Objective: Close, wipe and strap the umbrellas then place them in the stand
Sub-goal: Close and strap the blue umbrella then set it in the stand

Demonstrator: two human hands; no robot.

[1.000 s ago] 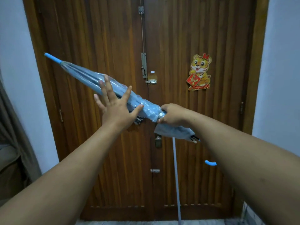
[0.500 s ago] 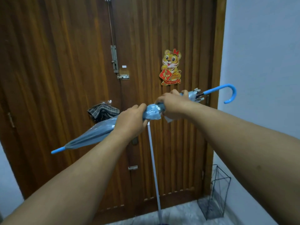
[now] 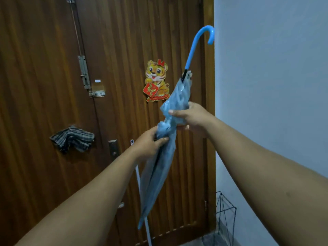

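A closed pale blue umbrella hangs nearly upright in front of the wooden door, its curved blue handle up and its blue tip down near the floor. My right hand grips the bunched canopy just below the handle end. My left hand holds the canopy a little lower, fingers pinched on the folds. A black wire umbrella stand sits on the floor at the lower right, by the wall.
A checked cloth hangs on the door handle to the left. A thin white rod leans against the door behind the umbrella. A tiger sticker is on the door. A pale wall fills the right side.
The umbrella has swung from lying across, tip to the left, to nearly upright with the handle up. Both hands kept hold of it. The view has shifted right and down.
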